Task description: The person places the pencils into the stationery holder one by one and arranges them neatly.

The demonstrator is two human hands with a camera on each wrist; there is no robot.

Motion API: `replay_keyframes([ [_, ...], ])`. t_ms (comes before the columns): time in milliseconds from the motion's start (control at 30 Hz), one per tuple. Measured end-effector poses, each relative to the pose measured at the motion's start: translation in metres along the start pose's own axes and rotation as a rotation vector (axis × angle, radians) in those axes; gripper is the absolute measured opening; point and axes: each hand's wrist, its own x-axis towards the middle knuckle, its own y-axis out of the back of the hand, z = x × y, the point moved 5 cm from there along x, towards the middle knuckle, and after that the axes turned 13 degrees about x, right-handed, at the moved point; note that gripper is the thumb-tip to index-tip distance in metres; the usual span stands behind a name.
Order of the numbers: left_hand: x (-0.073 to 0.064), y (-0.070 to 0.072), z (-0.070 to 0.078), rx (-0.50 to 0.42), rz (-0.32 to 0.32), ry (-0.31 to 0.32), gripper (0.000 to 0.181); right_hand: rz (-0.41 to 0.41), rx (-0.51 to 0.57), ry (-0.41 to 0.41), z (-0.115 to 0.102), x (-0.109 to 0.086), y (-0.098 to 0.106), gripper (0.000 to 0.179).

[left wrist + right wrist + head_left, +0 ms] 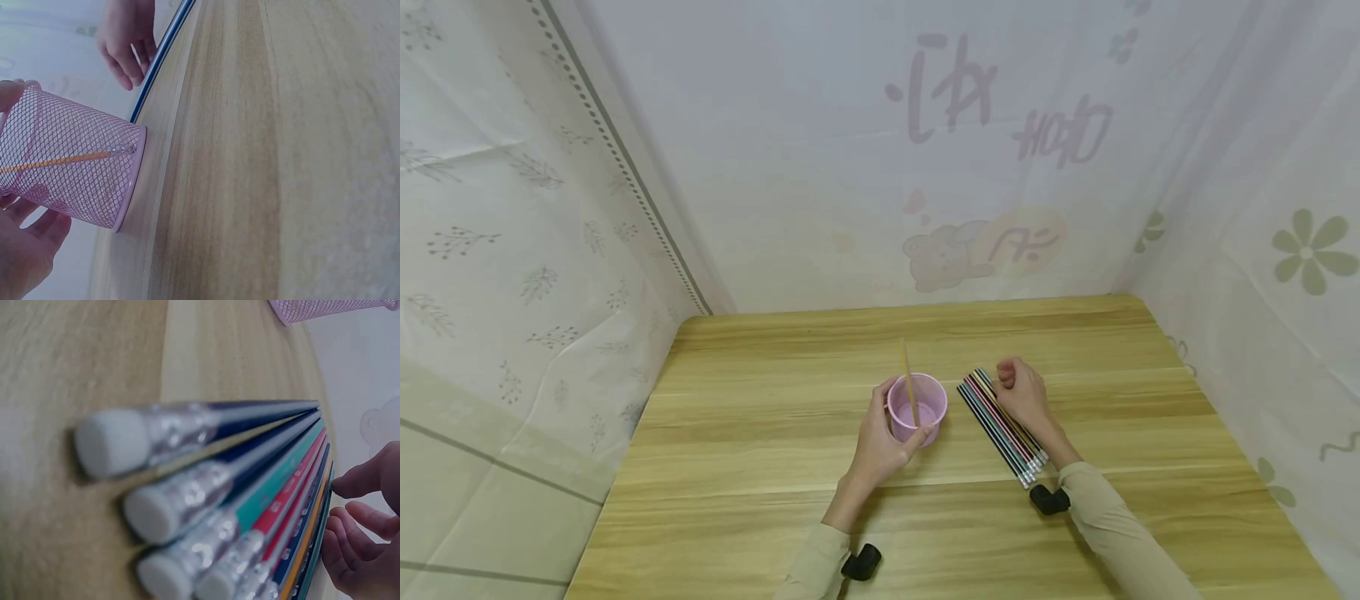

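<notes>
My left hand (pixel 880 442) grips a pink mesh pencil cup (pixel 928 392) around its side, thumb near the front and fingers behind. Inside leans one yellow pencil (pixel 907 375); through the mesh in the left wrist view, its eraser end (pixel 122 151) points to the base. Right of the cup, a row of pencils (pixel 1000 427) in dark blue, teal, red and yellow lies on the table, white erasers toward me. Over the far right side of the row is my right hand (pixel 1022 396), fingers loosely bent. Its fingertips (pixel 334 512) are right at the outermost dark green pencil, with thumb and fingers apart.
The wooden table (pixel 737 442) has its far edge against a patterned curtain (pixel 805 167), with more curtain on both sides. A black wrist camera (pixel 1049 500) sits by the pencils' eraser ends, another camera (pixel 861 562) below my left wrist.
</notes>
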Motion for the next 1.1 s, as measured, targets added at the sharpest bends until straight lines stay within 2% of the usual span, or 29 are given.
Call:
replay_keyframes([
  [300, 0.001, 0.001, 0.0, 0.015, 0.014, -0.013, 0.089, -0.029, -0.054, -0.028, 0.001, 0.004, 0.002, 0.027],
  [533, 0.0, -0.001, -0.002, -0.002, -0.004, 0.005, 0.089, -0.077, -0.115, -0.036, -0.003, 0.005, 0.001, 0.023],
  [667, 0.0, -0.001, -0.003, -0.01, -0.014, 0.02, 0.09, -0.096, -0.16, -0.003, -0.008, 0.006, 0.001, 0.024],
  [800, 0.0, -0.002, -0.005, -0.018, -0.018, 0.029, 0.091, -0.077, -0.17, 0.067, -0.02, 0.007, 0.005, 0.025],
  [1100, 0.0, 0.0, -0.002, -0.027, 0.011, -0.014, 0.09, -0.055, -0.141, 0.141, -0.058, 0.004, 0.014, 0.024],
])
